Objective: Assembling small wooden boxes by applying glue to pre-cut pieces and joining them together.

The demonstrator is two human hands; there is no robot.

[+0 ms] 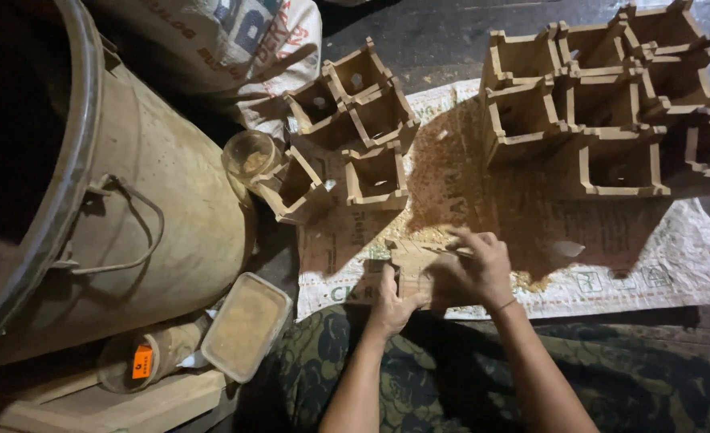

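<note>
A small wooden box (411, 269), pale brown and square-sided like the others, is being held low over the printed sack (675, 265) spread on the floor. Its orientation and long axis cannot be told, being hidden by the hands. The left hand (391, 303) is being closed around its near side; the right hand (475, 269) is being curled over its top, fingers (471, 239) bent.

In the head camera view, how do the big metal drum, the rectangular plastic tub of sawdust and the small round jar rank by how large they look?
Largest to smallest, as they look:
1. Metal drum, far the largest, though it sits close to the camera.
2. Rectangular plastic tub.
3. Small round jar, a little smaller than the tub, though it sits farther from the camera.
</note>
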